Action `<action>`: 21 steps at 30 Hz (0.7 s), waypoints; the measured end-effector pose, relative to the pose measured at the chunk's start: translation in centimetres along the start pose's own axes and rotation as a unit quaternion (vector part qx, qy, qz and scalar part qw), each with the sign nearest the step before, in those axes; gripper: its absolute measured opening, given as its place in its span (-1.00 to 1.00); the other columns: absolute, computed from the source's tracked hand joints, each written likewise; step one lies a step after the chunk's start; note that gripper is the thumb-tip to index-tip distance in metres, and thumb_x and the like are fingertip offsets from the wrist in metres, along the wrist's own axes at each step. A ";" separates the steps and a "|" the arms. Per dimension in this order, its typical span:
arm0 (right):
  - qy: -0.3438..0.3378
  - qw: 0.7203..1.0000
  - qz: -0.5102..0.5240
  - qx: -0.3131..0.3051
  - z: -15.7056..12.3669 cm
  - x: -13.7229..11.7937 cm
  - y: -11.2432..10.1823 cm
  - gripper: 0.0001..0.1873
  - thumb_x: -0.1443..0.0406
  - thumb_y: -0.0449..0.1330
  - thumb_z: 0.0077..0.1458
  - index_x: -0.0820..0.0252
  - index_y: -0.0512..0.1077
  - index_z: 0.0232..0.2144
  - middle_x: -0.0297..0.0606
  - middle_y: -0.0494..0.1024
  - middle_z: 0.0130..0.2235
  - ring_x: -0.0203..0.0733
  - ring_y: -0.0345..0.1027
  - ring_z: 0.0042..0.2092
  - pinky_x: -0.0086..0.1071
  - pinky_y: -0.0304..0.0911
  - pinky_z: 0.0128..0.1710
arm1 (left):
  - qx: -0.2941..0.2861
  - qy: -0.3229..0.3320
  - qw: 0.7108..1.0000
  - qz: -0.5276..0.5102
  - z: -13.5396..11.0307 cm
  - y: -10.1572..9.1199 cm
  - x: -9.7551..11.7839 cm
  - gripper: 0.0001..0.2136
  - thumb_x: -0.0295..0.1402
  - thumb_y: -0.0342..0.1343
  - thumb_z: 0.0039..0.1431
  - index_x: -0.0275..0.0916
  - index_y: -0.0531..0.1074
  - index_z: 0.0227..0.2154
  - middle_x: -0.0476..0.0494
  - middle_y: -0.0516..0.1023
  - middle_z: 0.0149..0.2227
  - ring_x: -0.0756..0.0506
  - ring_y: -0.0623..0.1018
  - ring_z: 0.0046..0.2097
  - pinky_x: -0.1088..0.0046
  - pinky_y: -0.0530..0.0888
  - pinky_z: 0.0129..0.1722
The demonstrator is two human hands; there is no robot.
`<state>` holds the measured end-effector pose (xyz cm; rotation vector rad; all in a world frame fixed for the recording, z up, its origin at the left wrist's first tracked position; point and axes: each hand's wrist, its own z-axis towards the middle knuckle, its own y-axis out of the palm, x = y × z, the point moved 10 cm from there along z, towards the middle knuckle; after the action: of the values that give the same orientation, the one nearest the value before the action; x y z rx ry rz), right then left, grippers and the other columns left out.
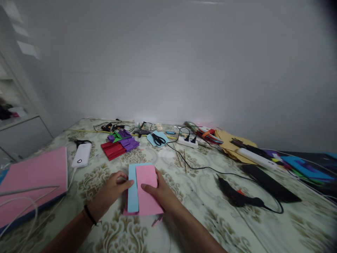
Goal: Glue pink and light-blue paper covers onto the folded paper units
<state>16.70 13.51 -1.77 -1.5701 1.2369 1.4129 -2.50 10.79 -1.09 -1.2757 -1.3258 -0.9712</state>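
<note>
My left hand grips the left edge of a light blue paper piece, thumb on top and fingers curled at its side. My right hand holds a pink paper piece by its right side, the thumb pressing on its face. The pink piece overlaps the blue one, leaving a blue strip at the left and along the top. More pink paper shows under the lower left corner. A small pink scrap lies just below the papers.
A black hot glue gun lies at right, its cord crossing the table. Behind are red folded paper, purple folded paper, black-handled scissors and a white power strip. A white power bank and pink sheets lie at left.
</note>
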 end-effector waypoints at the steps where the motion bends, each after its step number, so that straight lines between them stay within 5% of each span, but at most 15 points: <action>1: -0.014 1.000 0.001 0.010 -0.2 -0.6 -0.1 -0.07 0.13 0.50 -0.07 0.12 0.28 0.30 -0.08 0.64 0.10 0.10 0.56 0.06 -0.05 0.48 0.05 | -0.004 -0.001 1.000 -0.003 -0.2 0.3 0.3 -0.66 -0.11 0.44 -0.07 -0.19 0.48 -0.37 -0.07 0.64 -0.36 -0.18 0.60 -0.26 0.33 0.50 -0.20; 9: -0.042 0.996 0.072 0.020 -0.7 -2.2 -0.9 -0.16 -0.02 0.44 0.04 0.10 0.31 0.28 -0.11 0.63 0.12 0.06 0.55 0.04 -0.16 0.46 -0.01 | -0.069 -0.046 0.993 -0.078 -1.2 4.2 1.4 -0.47 -0.10 0.45 -0.01 -0.25 0.58 0.00 -0.27 0.74 -0.04 -0.32 0.67 -0.04 0.23 0.57 -0.09; 17: -0.039 0.993 0.100 0.039 0.0 -2.5 -2.9 -0.15 0.01 0.44 0.05 0.05 0.28 0.30 -0.18 0.63 0.13 0.04 0.51 0.09 -0.19 0.42 0.04 | -0.058 -0.028 0.988 -0.137 0.5 5.5 2.5 -0.41 -0.13 0.54 -0.13 -0.29 0.61 -0.03 -0.27 0.75 -0.05 -0.32 0.71 -0.09 0.25 0.60 -0.09; 21: -0.049 0.994 0.080 0.050 0.5 -2.3 -3.7 -0.14 0.00 0.41 0.07 0.08 0.25 0.32 -0.16 0.62 0.12 0.05 0.50 0.10 -0.17 0.40 0.08 | -0.054 -0.061 0.987 -0.142 0.9 5.5 1.5 -0.43 -0.11 0.53 -0.13 -0.27 0.62 -0.05 -0.26 0.76 -0.06 -0.31 0.71 -0.10 0.29 0.58 -0.19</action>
<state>20.07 15.61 -0.02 -1.3445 1.3771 1.4850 2.91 12.57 -0.30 -1.2660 -1.6001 -1.1905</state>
